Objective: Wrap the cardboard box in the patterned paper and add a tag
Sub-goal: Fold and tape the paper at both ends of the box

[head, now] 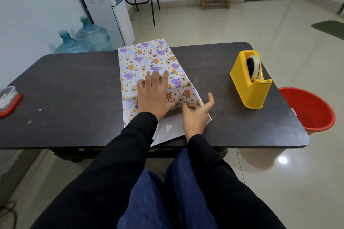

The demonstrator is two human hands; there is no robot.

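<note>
A: Materials first. What lies mid-surface?

B: Patterned paper (147,61), thin with a slight sheen. White ground printed with purple elephants, orange bears, rainbows and stars. It runs as a long strip from the far edge of the surface (74,89) toward the near edge. Under the hands it humps over a flat-topped, block-like shape. The box is covered and cannot be seen. At the near end the sheet shows its plain white underside (167,130).

A: The surface itself?

B: Dark, matte, scuffed, with rounded corners.

A: Surroundings?

B: Right of the paper, well apart, is a yellow plastic tape dispenser (249,87). It is wedge-shaped, with a roll of clear tape (254,69) upright in it. At the left edge is a clear container with a red lid (7,100), partly cut off by the frame. On the glossy tiled floor a round red bucket (312,109) stands just beside the right end of the surface. Two blue water bottles (83,41) stand beyond the far left corner. Black sleeves cross the near edge and hide part of the white underside.

A: Hands?

B: Left hand (154,95) lies flat on top of the paper, fingers straight and spread, pressing down. Right hand (195,115) is at the near end of the humped shape. Its thumb and forefinger pinch a fold of paper, and its other fingers are splayed wide. The left thumb touches the paper just beside that pinch.
</note>
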